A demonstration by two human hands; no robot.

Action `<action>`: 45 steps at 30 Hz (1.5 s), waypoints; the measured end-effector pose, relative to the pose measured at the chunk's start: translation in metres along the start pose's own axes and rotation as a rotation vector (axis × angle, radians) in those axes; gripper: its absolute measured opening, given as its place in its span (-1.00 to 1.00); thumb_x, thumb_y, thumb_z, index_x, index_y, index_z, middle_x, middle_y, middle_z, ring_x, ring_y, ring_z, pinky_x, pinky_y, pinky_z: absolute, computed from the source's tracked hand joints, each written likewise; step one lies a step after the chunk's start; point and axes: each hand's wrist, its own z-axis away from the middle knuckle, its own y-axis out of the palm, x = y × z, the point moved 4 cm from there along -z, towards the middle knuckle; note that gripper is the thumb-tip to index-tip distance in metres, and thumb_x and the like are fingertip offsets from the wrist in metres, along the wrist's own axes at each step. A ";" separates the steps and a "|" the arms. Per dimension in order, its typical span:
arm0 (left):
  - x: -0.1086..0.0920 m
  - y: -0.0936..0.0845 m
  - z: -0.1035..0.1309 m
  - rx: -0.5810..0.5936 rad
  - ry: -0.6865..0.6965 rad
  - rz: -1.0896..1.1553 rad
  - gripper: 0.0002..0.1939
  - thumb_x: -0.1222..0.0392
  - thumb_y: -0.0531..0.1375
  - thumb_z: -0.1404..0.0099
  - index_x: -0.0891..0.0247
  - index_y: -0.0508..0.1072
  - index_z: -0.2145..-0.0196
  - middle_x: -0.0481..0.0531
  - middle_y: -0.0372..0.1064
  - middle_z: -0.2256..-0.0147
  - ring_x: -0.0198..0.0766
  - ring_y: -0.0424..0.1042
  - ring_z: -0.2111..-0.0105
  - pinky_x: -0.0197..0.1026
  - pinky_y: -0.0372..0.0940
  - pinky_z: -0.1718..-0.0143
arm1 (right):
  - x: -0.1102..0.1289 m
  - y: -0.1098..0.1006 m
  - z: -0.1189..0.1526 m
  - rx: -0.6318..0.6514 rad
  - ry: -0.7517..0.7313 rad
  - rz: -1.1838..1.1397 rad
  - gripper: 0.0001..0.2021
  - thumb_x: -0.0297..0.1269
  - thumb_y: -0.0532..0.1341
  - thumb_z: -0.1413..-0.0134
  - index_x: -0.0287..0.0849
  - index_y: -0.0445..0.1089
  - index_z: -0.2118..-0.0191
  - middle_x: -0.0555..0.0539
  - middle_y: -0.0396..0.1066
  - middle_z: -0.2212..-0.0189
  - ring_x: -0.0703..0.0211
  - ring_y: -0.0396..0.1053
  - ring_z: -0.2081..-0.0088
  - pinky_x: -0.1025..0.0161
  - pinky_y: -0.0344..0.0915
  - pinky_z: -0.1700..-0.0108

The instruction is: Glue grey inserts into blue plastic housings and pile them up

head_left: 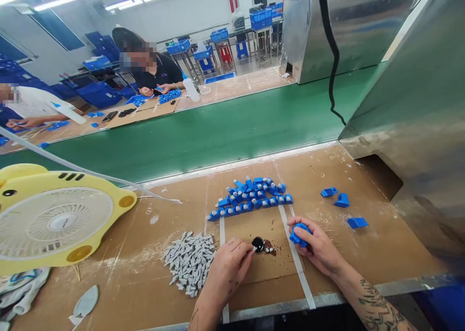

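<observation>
My left hand (232, 263) is over the brown work surface with its thumb and forefinger pinched on a small whitish piece at the edge of a round black cap (257, 244). Dark specks and a few white bits lie right of the cap. In my right hand (314, 244) is a blue part (300, 235), held between thumb and curled fingers. Beyond both hands, rows of blue parts with pale tips (254, 195) cover the board. A heap of small grey pieces (191, 261) lies left of my left hand.
Three blue parts (341, 200) lie at the right, near a metal housing (417, 152). A yellow fan (69, 215) stands at the left. Behind runs a green belt (232, 123), with two people working across it. A black cable (332, 55) hangs at the upper right.
</observation>
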 end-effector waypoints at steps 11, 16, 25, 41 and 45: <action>-0.040 -0.011 -0.022 -0.305 -0.059 0.289 -0.87 0.28 0.19 -0.46 0.20 0.49 0.29 -0.06 0.53 0.44 -0.35 0.46 0.52 -0.38 0.36 0.46 | -0.024 0.041 -0.002 0.099 0.052 -0.170 -0.43 0.12 0.57 0.32 -0.17 0.33 0.38 0.20 0.15 0.69 0.48 -0.06 0.69 0.44 -0.24 0.65; -0.040 -0.005 -0.023 -0.322 -0.061 0.272 -0.86 0.30 0.18 -0.45 0.21 0.50 0.29 -0.05 0.54 0.44 -0.33 0.50 0.50 -0.37 0.37 0.46 | -0.027 0.046 -0.001 0.066 0.074 -0.201 -0.39 0.13 0.59 0.38 -0.17 0.33 0.38 0.18 0.21 0.64 0.51 -0.04 0.69 0.46 -0.22 0.66; -0.037 -0.004 -0.023 -0.348 -0.178 0.344 -0.84 0.27 0.21 -0.41 0.19 0.55 0.35 -0.07 0.53 0.49 -0.36 0.45 0.56 -0.40 0.33 0.52 | -0.024 0.051 0.001 0.022 0.066 -0.158 -0.34 0.23 0.56 0.43 -0.13 0.31 0.36 0.21 0.15 0.73 0.45 -0.03 0.68 0.46 -0.18 0.64; -0.031 0.031 -0.001 -0.397 -0.738 0.832 -0.40 -0.38 0.29 -0.21 0.29 0.58 0.50 0.03 0.44 0.63 -0.28 0.39 0.64 -0.34 0.33 0.62 | -0.007 0.037 0.017 -0.009 -0.695 0.432 -0.68 0.12 0.29 -0.19 -0.05 0.51 0.27 -0.04 0.36 0.41 0.14 0.29 0.40 0.23 0.33 0.32; -0.035 0.022 -0.003 -0.424 -0.510 0.647 -0.56 -0.16 0.23 -0.40 0.24 0.58 0.42 0.03 0.52 0.53 -0.25 0.50 0.56 -0.31 0.41 0.53 | -0.011 0.033 0.015 -0.019 -0.449 0.348 -0.59 0.19 0.36 -0.07 -0.07 0.53 0.24 -0.06 0.38 0.42 0.16 0.26 0.46 0.24 0.26 0.42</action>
